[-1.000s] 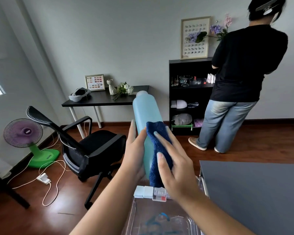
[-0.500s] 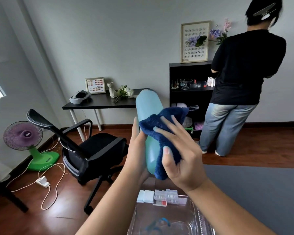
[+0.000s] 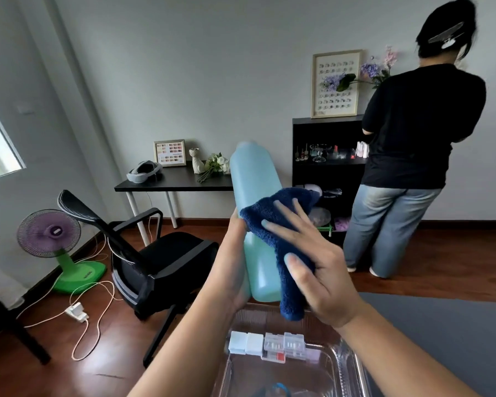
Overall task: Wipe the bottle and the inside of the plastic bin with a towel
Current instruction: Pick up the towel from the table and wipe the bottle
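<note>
A tall light-blue bottle (image 3: 252, 179) is held upright in front of me, above the clear plastic bin (image 3: 347, 365). My left hand (image 3: 235, 262) grips the bottle's lower part from the left. A dark blue towel (image 3: 275, 222) is draped over the bottle's right side. My right hand (image 3: 312, 259) presses the towel against the bottle with fingers spread and nearly straight, thumb on the towel's hanging end. The bin sits below at the frame's bottom edge, with several small plastic boxes (image 3: 267, 343) lined along its far rim.
A grey table surface (image 3: 441, 333) lies to the right of the bin. A black office chair (image 3: 155, 259) stands left, with a fan (image 3: 52, 239) and a cable on the floor. A person (image 3: 413, 144) stands at the black shelf (image 3: 327, 167), back turned.
My right hand has slid the towel upward along the bottle, and the towel has spread out wider. The bottle and both hands sit higher over the bin than before.
</note>
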Demonstrator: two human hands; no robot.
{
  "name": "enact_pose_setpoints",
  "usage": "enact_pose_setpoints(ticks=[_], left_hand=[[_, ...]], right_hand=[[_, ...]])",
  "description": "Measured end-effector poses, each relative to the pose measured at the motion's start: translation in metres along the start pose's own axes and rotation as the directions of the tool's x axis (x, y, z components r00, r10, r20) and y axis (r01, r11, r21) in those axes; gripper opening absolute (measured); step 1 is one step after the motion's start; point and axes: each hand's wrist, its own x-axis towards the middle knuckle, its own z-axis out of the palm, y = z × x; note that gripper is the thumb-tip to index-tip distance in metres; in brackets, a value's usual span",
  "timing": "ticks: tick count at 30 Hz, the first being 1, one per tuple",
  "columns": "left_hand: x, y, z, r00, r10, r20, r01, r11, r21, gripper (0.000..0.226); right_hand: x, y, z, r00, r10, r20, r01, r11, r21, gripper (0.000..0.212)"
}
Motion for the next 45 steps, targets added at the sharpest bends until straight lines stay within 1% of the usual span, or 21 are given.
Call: enact_pose_setpoints(ticks=[1, 2, 4, 6, 9, 12, 16, 17, 19, 22, 23, 27, 28, 30, 32, 35, 37, 40, 42, 43, 45], left_hand=[[-0.002, -0.003, 0.000, 1.000, 0.001, -0.020, -0.001, 1.000, 0.001, 0.073], [-0.003, -0.006, -0.001, 1.000, 0.007, -0.027, -0.007, 1.000, -0.002, 0.076], [-0.008, -0.012, -0.004, 0.998, 0.058, -0.002, -0.058, 0.998, 0.007, 0.063], [-0.011, -0.015, -0.005, 0.993, 0.109, 0.042, -0.111, 0.992, 0.056, 0.052], [-0.017, -0.021, 0.000, 0.989, 0.109, 0.101, -0.119, 0.988, 0.100, 0.056], [-0.020, -0.025, 0.007, 0.988, 0.127, 0.086, -0.136, 0.985, 0.107, 0.054], [-0.015, -0.019, 0.006, 0.979, 0.205, 0.008, -0.205, 0.974, 0.092, 0.054], [-0.013, -0.015, 0.004, 0.974, 0.228, -0.001, -0.227, 0.968, 0.108, 0.056], [-0.010, -0.007, 0.001, 0.972, 0.233, 0.016, -0.232, 0.958, 0.169, 0.064], [-0.008, 0.000, 0.000, 0.982, 0.178, 0.057, -0.186, 0.921, 0.343, 0.069], [-0.009, 0.000, 0.001, 0.982, 0.177, 0.064, -0.189, 0.914, 0.359, 0.068], [-0.018, -0.011, 0.009, 0.975, 0.202, 0.095, -0.217, 0.959, 0.180, 0.066], [-0.021, -0.014, 0.011, 0.975, 0.198, 0.103, -0.211, 0.968, 0.136, 0.068], [-0.024, -0.018, 0.015, 0.973, 0.197, 0.119, -0.207, 0.974, 0.086, 0.071], [-0.022, -0.016, 0.017, 0.966, 0.229, 0.122, -0.238, 0.969, 0.063, 0.068], [-0.014, -0.007, 0.013, 0.956, 0.287, 0.061, -0.290, 0.955, 0.062, 0.062], [-0.006, -0.001, 0.006, 0.958, 0.287, 0.010, -0.287, 0.956, 0.061, 0.059], [0.001, 0.001, -0.003, 0.972, 0.225, -0.068, -0.216, 0.969, 0.119, 0.053], [0.001, 0.001, -0.006, 0.995, 0.095, -0.043, -0.083, 0.973, 0.215, 0.041], [0.002, -0.001, -0.008, 0.998, 0.031, -0.047, -0.019, 0.972, 0.234, 0.036], [-0.001, -0.005, -0.006, 1.000, -0.002, -0.008, 0.004, 0.956, 0.294, 0.031]], right_hand=[[0.000, 0.002, -0.002, 0.998, 0.037, 0.049, -0.037, 0.999, 0.018, 0.044], [0.000, 0.002, -0.002, 0.994, 0.082, 0.067, -0.088, 0.992, 0.089, 0.045], [0.004, 0.004, 0.001, 0.980, 0.177, 0.093, -0.195, 0.947, 0.256, 0.044], [0.019, 0.007, 0.000, 0.972, 0.216, 0.094, -0.233, 0.935, 0.268, 0.046], [0.052, 0.016, -0.008, 0.957, 0.280, 0.078, -0.290, 0.928, 0.235, 0.050], [0.065, 0.019, -0.013, 0.947, 0.302, 0.111, -0.321, 0.888, 0.330, 0.052], [0.019, 0.010, -0.004, 0.930, 0.314, 0.193, -0.366, 0.730, 0.577, 0.054], [0.003, 0.005, -0.001, 0.932, 0.303, 0.200, -0.361, 0.712, 0.603, 0.055], [-0.020, 0.000, 0.004, 0.938, 0.307, 0.161, -0.342, 0.742, 0.576, 0.059], [-0.027, -0.003, 0.008, 0.959, 0.275, 0.067, -0.280, 0.891, 0.358, 0.059], [-0.023, -0.003, 0.008, 0.964, 0.260, 0.058, -0.265, 0.913, 0.309, 0.059], [0.019, 0.001, -0.004, 0.972, 0.227, 0.064, -0.236, 0.934, 0.269, 0.055], [0.034, 0.002, -0.008, 0.968, 0.244, 0.060, -0.251, 0.923, 0.290, 0.053], [0.054, 0.004, -0.015, 0.956, 0.289, 0.051, -0.282, 0.857, 0.432, 0.055], [0.056, 0.003, -0.015, 0.940, 0.328, 0.097, -0.320, 0.742, 0.589, 0.054], [0.025, -0.003, -0.006, 0.923, 0.336, 0.185, -0.368, 0.638, 0.677, 0.056], [-0.004, -0.012, 0.000, 0.933, 0.315, 0.174, -0.348, 0.666, 0.659, 0.057], [-0.030, -0.019, 0.007, 0.958, 0.270, 0.094, -0.281, 0.824, 0.493, 0.057], [-0.031, -0.018, 0.010, 0.969, 0.228, 0.095, -0.246, 0.924, 0.293, 0.054], [-0.025, -0.017, 0.008, 0.970, 0.220, 0.104, -0.237, 0.950, 0.202, 0.053], [-0.003, -0.010, 0.001, 0.971, 0.226, 0.082, -0.236, 0.961, 0.144, 0.052]])
